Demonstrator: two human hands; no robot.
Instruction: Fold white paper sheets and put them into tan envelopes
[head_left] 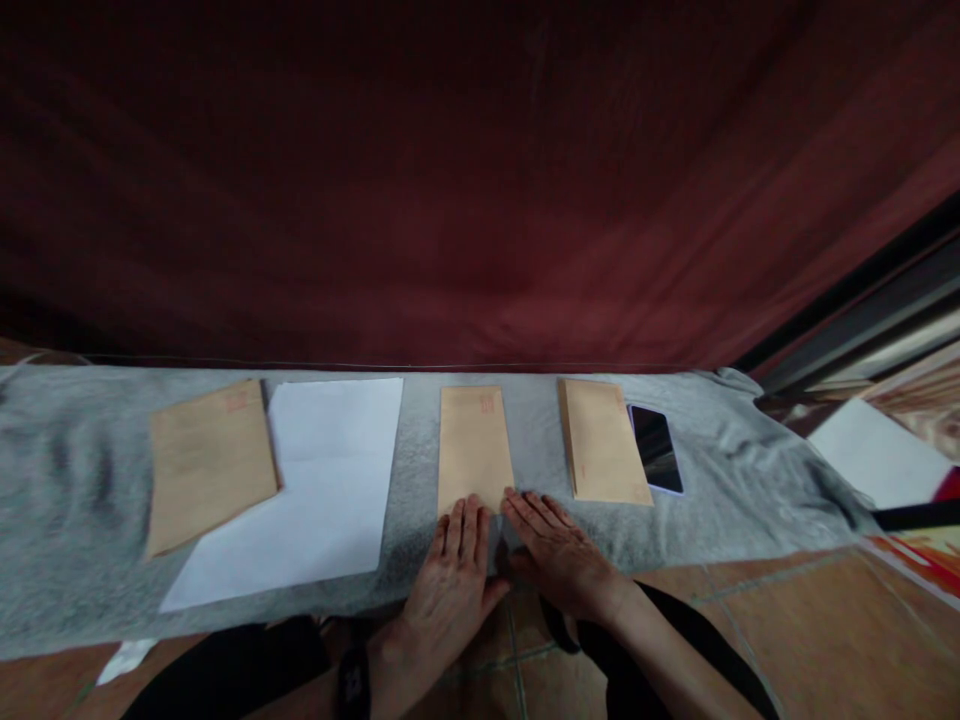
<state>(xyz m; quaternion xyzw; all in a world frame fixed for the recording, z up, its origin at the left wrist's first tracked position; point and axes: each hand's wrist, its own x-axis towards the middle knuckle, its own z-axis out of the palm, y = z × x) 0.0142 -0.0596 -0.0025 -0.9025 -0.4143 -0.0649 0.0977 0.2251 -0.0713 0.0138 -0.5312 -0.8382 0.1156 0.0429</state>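
A brown paper envelope with small red print at its upper right lies flat on a grey cloth, straight in front of me. My left hand rests with its fingers stretched out on the envelope's near left end. At the near right corner, the fingertips of my right hand touch the same envelope, its fingers also stretched flat. Neither hand grips anything. The envelope's near edge is partly hidden under the fingers.
Left of me, a stack of brown envelopes overlaps white paper sheets. To the right, another brown envelope stack partly covers a dark phone. A dark red curtain hangs behind the grey cloth; tiled floor lies nearer.
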